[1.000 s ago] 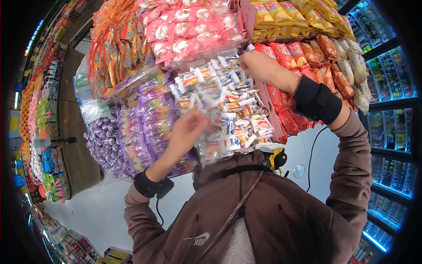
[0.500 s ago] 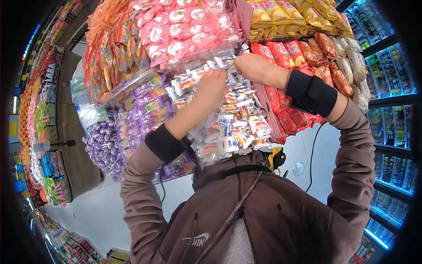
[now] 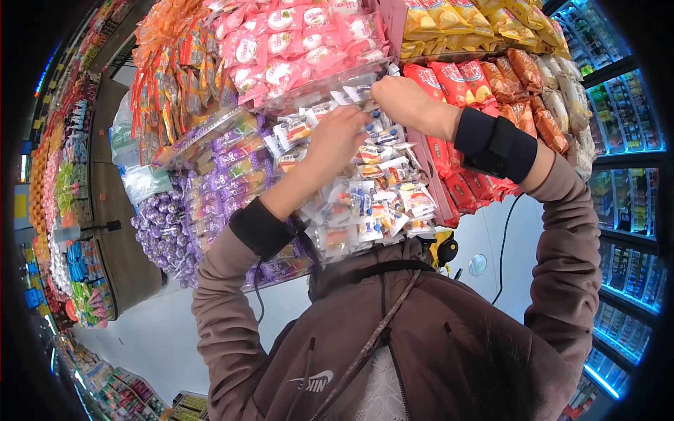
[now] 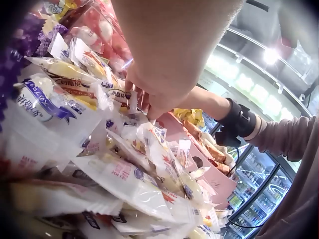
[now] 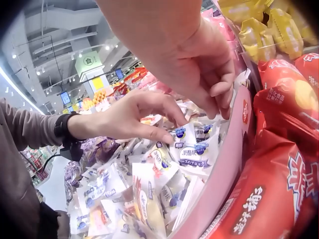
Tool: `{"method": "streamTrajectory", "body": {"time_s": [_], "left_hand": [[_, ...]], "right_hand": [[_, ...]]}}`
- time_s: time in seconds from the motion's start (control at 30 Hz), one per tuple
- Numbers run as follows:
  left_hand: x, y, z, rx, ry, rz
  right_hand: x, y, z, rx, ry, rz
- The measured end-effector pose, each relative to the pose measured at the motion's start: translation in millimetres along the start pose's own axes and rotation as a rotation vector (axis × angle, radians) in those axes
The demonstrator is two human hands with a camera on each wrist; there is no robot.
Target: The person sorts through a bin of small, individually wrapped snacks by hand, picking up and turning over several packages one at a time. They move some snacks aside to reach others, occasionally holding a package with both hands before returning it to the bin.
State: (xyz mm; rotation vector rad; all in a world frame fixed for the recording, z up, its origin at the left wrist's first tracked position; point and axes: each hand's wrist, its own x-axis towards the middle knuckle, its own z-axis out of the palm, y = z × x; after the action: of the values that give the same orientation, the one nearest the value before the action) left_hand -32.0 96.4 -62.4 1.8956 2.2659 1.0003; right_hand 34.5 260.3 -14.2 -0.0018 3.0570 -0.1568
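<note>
Small white wrapped cheese snacks (image 3: 382,151) with blue and red print fill a pink-sided bin. My left hand (image 3: 335,139) reaches over the pile from the left. In the right wrist view, its thumb and finger pinch the upper edge of a white cheese snack packet (image 5: 192,157) that stands against the others. My right hand (image 3: 407,102) is at the bin's back right corner. Its loosely bent fingers (image 5: 222,89) point down, with the tips right at the tops of the packets beside the pink wall (image 5: 234,129).
Purple-wrapped sweets (image 3: 235,161) lie left of the bin, with purple lollipops (image 3: 165,228) beyond. Pink bags (image 3: 295,42) sit behind a clear divider (image 3: 323,88). Red packs (image 3: 456,88) are on the right and yellow packs (image 3: 449,21) behind them. Lit fridges (image 3: 625,196) stand farther right.
My left hand has moved forward and right across the pile to the packets near my right hand. The right hand has shifted slightly left and stays at the back right corner.
</note>
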Motion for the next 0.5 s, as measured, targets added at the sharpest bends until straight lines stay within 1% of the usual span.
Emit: {"method": "streamTrajectory", "body": {"time_s": [0.07,0.2,0.5], "left_hand": [[-2.0,2.8,-0.7,-0.024,-0.012,-0.030],[-3.2,4.2,0.8,-0.046,-0.015,-0.072],[-1.3,5.8,0.1,0.008,-0.038,-0.058]], "right_hand": [[4.5,3.8,-0.7,0.045,-0.022,-0.001],[1.3,0.9,-5.2,0.006,-0.046,-0.012],[0.6,-0.7,0.4,-0.049,-0.053,0.014]]}}
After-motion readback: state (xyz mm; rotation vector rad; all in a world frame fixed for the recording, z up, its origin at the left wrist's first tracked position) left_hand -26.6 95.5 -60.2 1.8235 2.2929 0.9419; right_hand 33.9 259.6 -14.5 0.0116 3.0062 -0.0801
